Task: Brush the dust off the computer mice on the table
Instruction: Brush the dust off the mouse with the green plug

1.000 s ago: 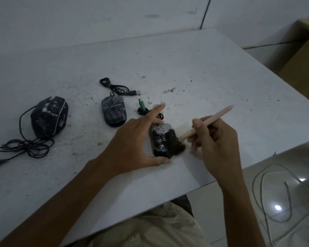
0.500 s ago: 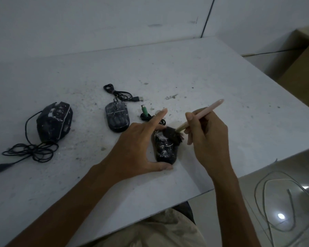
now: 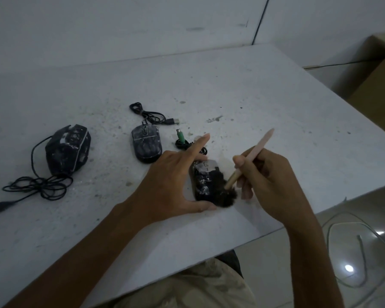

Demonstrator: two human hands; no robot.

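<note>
A glossy, dust-streaked black mouse (image 3: 203, 178) lies near the front edge of the gritty grey desk (image 3: 253, 96). The left hand (image 3: 171, 181) has a loose grip, its thumb and straight forefinger seemingly bracing the mouse. The right hand (image 3: 269, 176) pinches a slim pink brush (image 3: 253, 156), its fluffy bristles on the mouse.

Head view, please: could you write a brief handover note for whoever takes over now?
Left hand: straight thumb and forefinger steady the small black dusty mouse on the grey table.
Right hand: grips the pink-handled brush, dark bristles on that mouse's near end.
Done: nothing finished; white dust shows on it.
Left: finish it, then the black oval mouse and the angular black mouse, both dusty.
</note>
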